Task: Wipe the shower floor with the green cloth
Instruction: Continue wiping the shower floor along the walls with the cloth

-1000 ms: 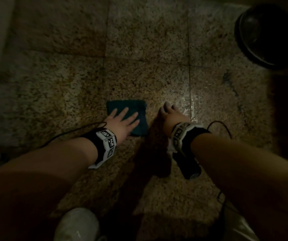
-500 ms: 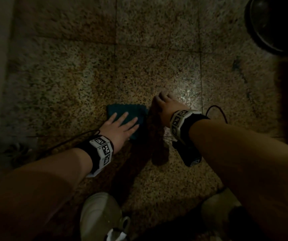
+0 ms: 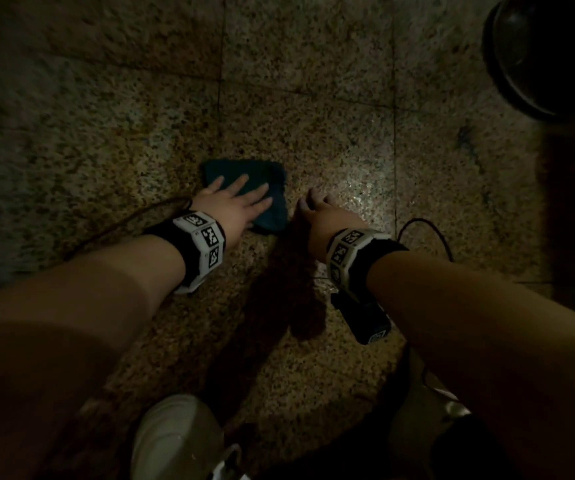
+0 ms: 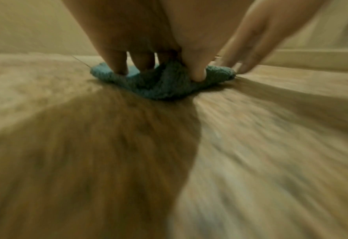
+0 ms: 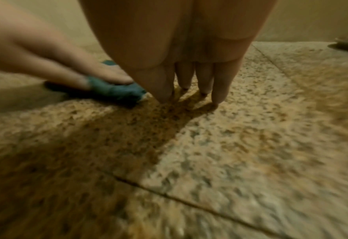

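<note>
The left hand (image 3: 232, 206) lies flat, fingers spread, pressing the green cloth (image 3: 272, 188) onto the shower floor (image 3: 314, 98), apparently mid-wipe; the right hand (image 3: 327, 216) braces beside it on straight fingertips, holding nothing; next, sweep onto unwiped tile.

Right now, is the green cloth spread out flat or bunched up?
Folded into a small thick pad: the green cloth shows a doubled edge and a raised ridge beneath the left hand.

Your head view is really dim, with one small wet glare patch on the shower floor (image 3: 359, 188) near the middle and the corners going nearly black. Long shadows fall toward you from both forearms. Both wrist views are brighter and yellowish, but heavily motion-smeared, especially the left one's floor (image 4: 271, 145).
</note>
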Available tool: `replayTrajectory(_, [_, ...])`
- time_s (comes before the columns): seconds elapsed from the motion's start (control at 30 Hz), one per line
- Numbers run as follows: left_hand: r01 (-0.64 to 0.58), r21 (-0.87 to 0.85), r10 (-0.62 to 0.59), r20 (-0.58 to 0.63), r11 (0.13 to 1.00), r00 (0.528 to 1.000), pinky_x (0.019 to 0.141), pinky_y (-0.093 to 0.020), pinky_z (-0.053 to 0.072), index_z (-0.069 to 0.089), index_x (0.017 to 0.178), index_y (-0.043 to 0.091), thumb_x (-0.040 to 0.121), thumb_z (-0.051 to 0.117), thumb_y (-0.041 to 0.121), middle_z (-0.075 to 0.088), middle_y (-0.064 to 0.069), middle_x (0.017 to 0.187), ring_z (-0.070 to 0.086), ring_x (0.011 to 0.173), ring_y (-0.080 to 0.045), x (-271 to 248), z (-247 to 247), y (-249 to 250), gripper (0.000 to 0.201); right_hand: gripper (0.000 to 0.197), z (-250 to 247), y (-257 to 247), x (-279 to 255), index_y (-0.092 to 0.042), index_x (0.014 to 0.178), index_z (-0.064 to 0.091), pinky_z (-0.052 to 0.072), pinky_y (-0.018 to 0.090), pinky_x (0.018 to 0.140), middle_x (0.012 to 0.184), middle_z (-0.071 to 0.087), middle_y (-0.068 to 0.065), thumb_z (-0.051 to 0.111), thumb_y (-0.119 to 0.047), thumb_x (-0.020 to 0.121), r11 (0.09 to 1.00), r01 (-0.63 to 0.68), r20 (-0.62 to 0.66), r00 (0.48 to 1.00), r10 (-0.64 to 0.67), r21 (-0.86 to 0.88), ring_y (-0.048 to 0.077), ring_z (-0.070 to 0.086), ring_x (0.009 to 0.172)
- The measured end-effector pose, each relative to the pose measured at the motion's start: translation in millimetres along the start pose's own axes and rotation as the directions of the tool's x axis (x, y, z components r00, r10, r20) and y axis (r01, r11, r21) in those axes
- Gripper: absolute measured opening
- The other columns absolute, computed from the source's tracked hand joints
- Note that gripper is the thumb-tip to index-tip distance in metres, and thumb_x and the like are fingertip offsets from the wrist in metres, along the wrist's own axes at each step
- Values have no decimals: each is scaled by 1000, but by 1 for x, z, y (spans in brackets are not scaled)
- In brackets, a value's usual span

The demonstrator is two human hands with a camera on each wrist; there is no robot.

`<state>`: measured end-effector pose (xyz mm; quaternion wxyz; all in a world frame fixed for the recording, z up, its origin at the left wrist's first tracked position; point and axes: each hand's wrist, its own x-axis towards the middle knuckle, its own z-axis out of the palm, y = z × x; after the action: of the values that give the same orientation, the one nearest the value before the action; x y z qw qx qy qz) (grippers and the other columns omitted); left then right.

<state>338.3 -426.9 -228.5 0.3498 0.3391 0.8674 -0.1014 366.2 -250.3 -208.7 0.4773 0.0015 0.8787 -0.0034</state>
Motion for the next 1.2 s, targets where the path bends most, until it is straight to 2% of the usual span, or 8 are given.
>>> replayTrajectory(0.13, [-2, 3, 2, 30, 1000, 1000, 116, -45, 4, -3, 151, 28, 105, 22, 27, -12, 6, 158, -8, 145, -27, 0, -8, -2, 53, 55, -5, -2, 2, -20, 149, 25, 41, 46, 101, 158, 12, 6, 41, -14, 96, 998, 37, -105, 994, -42, -52, 33, 25, 140])
replayTrajectory(0.2, [7, 13, -7, 35, 1000, 999, 116, -46, 4, -3, 151, 26, 105, 21, 27, -11, 4, 158, -6, 145, -28, -6, -5, 0, 52, 38, -15, -2, 0, -19, 135, 50, 48, 35, 81, 136, 47, 10, 42, -20, 97, 999, 40, -184, 982, -44, -24, 31, 52, 114])
replayTrajectory(0.27, [9, 18, -10, 45, 1000, 999, 116, -45, 5, -3, 151, 26, 105, 21, 27, -10, 4, 158, -6, 145, -29, -14, 1, 0, 52, 31, -24, -2, -1, -17, 123, 60, 45, 31, 72, 119, 60, 10, 43, -23, 97, 999, 22, -243, 970, -10, 47, 29, 59, 100])
replayTrajectory(0.4, [28, 24, -30, 80, 999, 996, 116, -44, 2, -7, 151, 25, 105, 19, 28, -14, 5, 158, -10, 145, -28, -36, 18, -5, 52, 45, -31, -12, 9, -21, 143, 37, 38, 41, 101, 153, 26, 6, 40, -27, 99, 989, 136, -320, 941, -113, 51, 32, 37, 133])
replayTrajectory(0.53, [50, -7, -49, 117, 999, 992, 116, -43, 1, -8, 151, 27, 105, 17, 28, -16, 5, 157, -12, 145, -27, -57, 33, -11, 52, 61, -20, -28, 22, -25, 152, 12, 15, 46, 116, 160, -6, 1, 40, -19, 98, 982, 184, -251, 949, -189, -45, 27, -4, 146])
replayTrajectory(0.7, [92, -90, -77, 157, 992, 985, 117, -41, -2, -10, 150, 30, 105, 17, 30, -17, 8, 157, -14, 145, -24, -78, 54, -12, 52, 59, 5, -33, 29, -24, 152, 1, 7, 45, 118, 159, -15, 3, 32, -29, 103, 968, 244, -229, 940, -251, -60, 30, -11, 145])
replayTrajectory(0.93, [68, -12, -65, 181, 998, 981, 117, -39, 0, -17, 148, 31, 105, 18, 30, -21, 9, 155, -14, 145, -22, -75, 50, -18, 55, 71, 6, -29, 29, -28, 152, -5, -2, 40, 117, 157, -20, -2, 40, -12, 99, 967, 253, -210, 945, -251, -14, 24, -17, 145])
replayTrajectory(1.2, [262, -237, -261, 39, 935, 965, 116, -41, 4, -9, 150, 17, 104, 24, 28, -16, 3, 157, -8, 145, -25, -33, 19, -47, 59, 70, 8, -30, 30, -29, 151, -5, -1, 39, 117, 157, -20, -4, 39, -14, 99, 968, 252, -216, 946, -242, 18, 22, -18, 144])
